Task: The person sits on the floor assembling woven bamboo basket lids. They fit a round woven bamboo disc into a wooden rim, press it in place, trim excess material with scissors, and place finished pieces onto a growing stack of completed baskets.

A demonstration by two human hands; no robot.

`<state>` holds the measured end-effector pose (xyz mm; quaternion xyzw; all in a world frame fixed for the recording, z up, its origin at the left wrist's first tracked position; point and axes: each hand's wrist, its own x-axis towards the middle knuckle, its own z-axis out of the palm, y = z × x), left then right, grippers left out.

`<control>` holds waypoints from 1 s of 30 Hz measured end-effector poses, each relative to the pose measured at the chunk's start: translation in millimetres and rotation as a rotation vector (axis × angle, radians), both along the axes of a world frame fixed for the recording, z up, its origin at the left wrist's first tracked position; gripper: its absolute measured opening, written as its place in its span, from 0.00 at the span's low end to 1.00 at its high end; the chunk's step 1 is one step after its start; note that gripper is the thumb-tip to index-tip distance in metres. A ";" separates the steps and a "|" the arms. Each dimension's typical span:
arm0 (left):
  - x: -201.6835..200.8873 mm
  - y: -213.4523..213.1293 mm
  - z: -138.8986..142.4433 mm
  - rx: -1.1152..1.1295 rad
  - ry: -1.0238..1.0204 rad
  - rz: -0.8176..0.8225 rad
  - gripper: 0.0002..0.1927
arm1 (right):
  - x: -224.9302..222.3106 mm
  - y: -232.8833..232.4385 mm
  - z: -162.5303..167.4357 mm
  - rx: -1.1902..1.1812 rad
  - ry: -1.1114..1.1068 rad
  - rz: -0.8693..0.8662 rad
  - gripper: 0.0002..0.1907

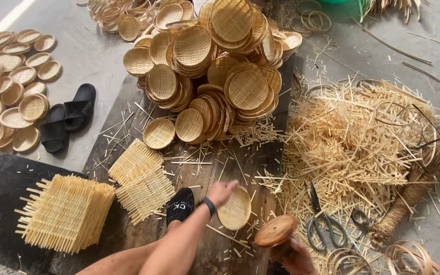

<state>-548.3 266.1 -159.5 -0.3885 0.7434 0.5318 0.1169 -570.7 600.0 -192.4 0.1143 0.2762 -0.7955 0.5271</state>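
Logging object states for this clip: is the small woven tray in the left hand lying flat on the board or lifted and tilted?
Lifted and tilted. The left hand grips the woven tray by its upper rim, its round face angled toward the camera above the wooden board.

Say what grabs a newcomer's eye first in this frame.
The big heap of round woven bamboo trays piled at top centre, with more spread on the floor at left. Next, the pale mound of cut bamboo strip offcuts on the right, grey metal shears lying at its lower edge. At bottom centre the left hand holds one small round woven tray, while the right hand grips a round wooden mould.
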 end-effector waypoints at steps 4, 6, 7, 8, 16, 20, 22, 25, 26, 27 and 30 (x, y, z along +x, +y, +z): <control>-60.4 -75.0 56.7 0.093 0.186 0.415 0.38 | -2.8 25.3 -6.5 0.103 0.021 -0.118 0.48; -87.9 -98.2 95.9 0.643 0.782 0.760 0.25 | -2.8 24.1 -4.6 0.098 0.036 -0.118 0.48; -96.2 -103.6 113.5 0.743 0.925 0.789 0.29 | -2.7 20.4 -2.6 0.098 0.062 -0.114 0.49; -99.1 -99.7 126.1 0.723 0.817 0.718 0.22 | -1.9 16.3 -0.7 0.098 0.087 -0.109 0.49; 13.5 63.1 51.2 0.679 -0.216 0.289 0.25 | -2.0 -39.9 35.7 0.081 0.153 0.037 0.47; 43.8 87.1 -3.5 0.473 0.349 0.469 0.19 | -10.7 -66.0 41.8 0.326 0.230 0.051 0.38; 45.3 65.0 -0.6 0.158 0.405 0.231 0.18 | -10.3 -75.2 36.6 0.553 0.403 0.111 0.31; 55.8 2.7 17.0 0.101 0.433 0.101 0.27 | -2.8 -84.8 22.9 0.738 0.533 0.148 0.22; 63.3 -24.0 26.2 -0.248 0.376 0.056 0.29 | 0.3 -87.1 18.0 0.661 0.465 0.089 0.20; 73.0 -52.0 34.6 -0.528 0.366 -0.009 0.32 | 3.7 -88.7 14.0 0.583 0.398 0.026 0.19; 110.6 -125.8 41.7 -0.886 -0.234 -0.279 0.43 | 11.4 -89.9 6.4 0.536 0.309 0.047 0.15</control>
